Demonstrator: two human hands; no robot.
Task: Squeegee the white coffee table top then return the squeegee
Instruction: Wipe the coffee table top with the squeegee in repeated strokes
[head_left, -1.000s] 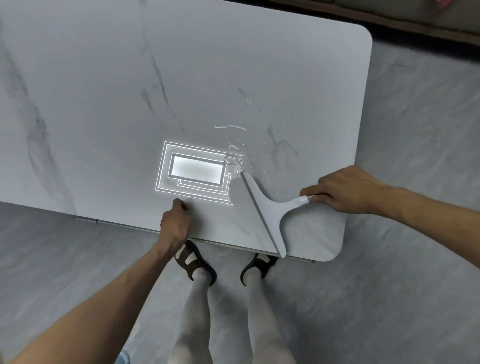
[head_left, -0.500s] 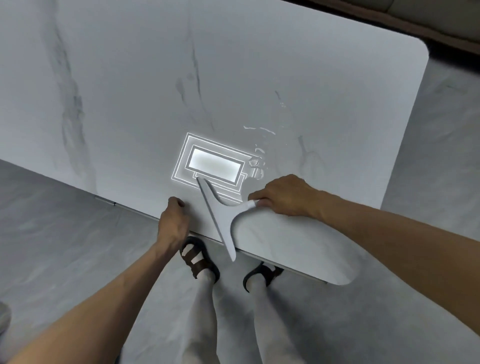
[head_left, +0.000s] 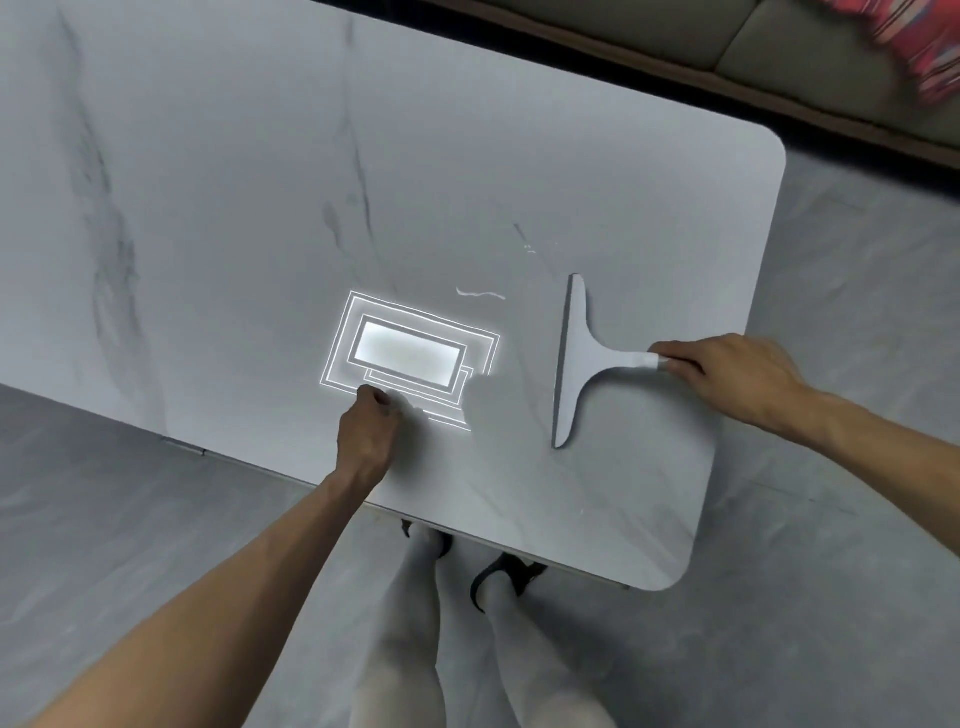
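Observation:
The white marble-patterned coffee table top (head_left: 260, 182) fills most of the view. A white T-shaped squeegee (head_left: 574, 358) lies on its right part, blade running near to far. My right hand (head_left: 727, 376) grips the end of its handle from the right. A thin streak of water (head_left: 480, 294) glints just left of the blade's far end. My left hand (head_left: 366, 434) rests on the table near the front edge with its fingers curled under, holding nothing.
A bright ceiling light reflection (head_left: 410, 358) shows on the table beside my left hand. Grey floor (head_left: 841, 519) surrounds the table. A sofa edge (head_left: 779, 62) with red patterned fabric (head_left: 924, 41) runs along the far right. My legs and sandals (head_left: 506, 571) stand at the front edge.
My right hand has carried the squeegee from the front edge beside my left hand to the right part of the table, blade now near to far. The water beads by the reflection are gone.

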